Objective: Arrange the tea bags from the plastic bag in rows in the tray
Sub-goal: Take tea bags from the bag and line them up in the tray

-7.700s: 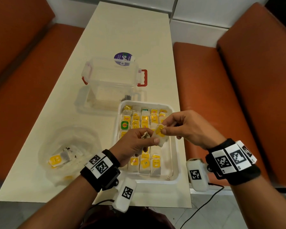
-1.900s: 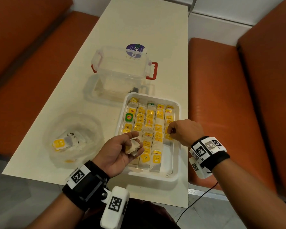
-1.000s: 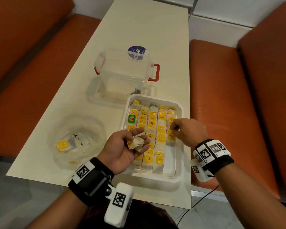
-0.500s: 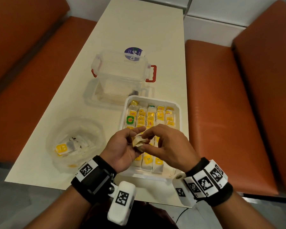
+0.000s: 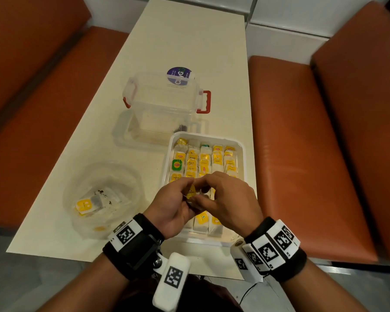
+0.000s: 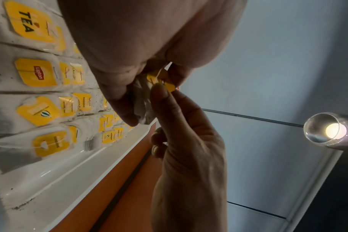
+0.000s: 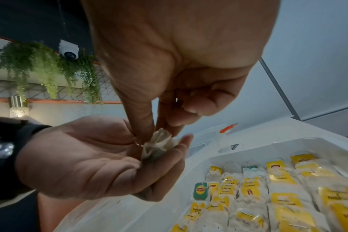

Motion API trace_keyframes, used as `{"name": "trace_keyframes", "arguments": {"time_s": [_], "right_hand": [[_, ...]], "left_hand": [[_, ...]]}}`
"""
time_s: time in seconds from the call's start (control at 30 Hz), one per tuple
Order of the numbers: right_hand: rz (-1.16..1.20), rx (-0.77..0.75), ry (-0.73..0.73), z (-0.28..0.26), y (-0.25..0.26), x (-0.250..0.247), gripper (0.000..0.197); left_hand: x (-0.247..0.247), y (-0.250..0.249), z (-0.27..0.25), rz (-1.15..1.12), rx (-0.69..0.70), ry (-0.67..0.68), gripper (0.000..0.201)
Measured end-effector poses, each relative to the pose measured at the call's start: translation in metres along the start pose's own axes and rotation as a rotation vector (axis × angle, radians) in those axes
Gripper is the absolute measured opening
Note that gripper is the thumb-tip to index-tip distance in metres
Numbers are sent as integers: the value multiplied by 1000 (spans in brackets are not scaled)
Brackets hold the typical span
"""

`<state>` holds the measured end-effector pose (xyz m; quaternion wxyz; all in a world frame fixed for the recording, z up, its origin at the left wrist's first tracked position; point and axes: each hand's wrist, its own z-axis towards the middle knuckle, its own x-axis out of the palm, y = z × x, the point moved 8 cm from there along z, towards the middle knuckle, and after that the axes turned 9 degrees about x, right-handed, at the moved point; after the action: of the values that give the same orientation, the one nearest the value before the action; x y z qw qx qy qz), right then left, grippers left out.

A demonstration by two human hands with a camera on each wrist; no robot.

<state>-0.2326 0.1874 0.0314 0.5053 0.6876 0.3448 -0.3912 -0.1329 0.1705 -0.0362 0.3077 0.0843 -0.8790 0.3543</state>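
Observation:
A crumpled tea bag (image 5: 191, 192) with a yellow tag (image 6: 162, 83) is held above the near half of the white tray (image 5: 243, 158). My left hand (image 5: 180, 195) lies palm up and cradles the tea bag (image 7: 159, 144) in its curled fingers. From above, my right hand (image 5: 208, 192) pinches it with thumb and fingertips (image 7: 147, 125). Rows of yellow-tagged tea bags (image 5: 204, 159) fill the tray, one of them with a green tag (image 5: 176, 164). The clear plastic bag (image 5: 104, 176) lies left of the tray with a few tea bags (image 5: 84, 204) inside.
A clear lidded box with red latches (image 5: 162, 100) stands behind the tray. Orange bench seats run along the table's left (image 5: 32, 131) and right (image 5: 302, 154) sides. The tray's near rim (image 5: 203, 240) lies close to the table's front edge (image 5: 99, 257).
My right hand has left the tray's right column and come across to my left hand, where it now pinches the tea bag. My left fingers have curled round it.

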Motion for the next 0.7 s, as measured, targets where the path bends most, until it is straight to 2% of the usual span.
{"name": "trace_keyframes", "arguments": {"time_s": [0.13, 0.27, 0.4, 0.57, 0.7], "right_hand": [[63, 22, -2, 0, -6, -4, 22], [304, 92, 30, 2, -16, -3, 11], [537, 148, 76, 6, -21, -6, 6], [665, 185, 133, 9, -27, -13, 7], [741, 220, 176, 9, -30, -14, 13]], "left_hand": [[0, 2, -3, -40, -69, 7, 40], [4, 6, -6, 21, -118, 75, 54], [1, 5, -6, 131, -113, 64, 46], [-6, 1, -5, 222, -87, 29, 26], [-4, 2, -5, 204, -81, 72, 30]]}}
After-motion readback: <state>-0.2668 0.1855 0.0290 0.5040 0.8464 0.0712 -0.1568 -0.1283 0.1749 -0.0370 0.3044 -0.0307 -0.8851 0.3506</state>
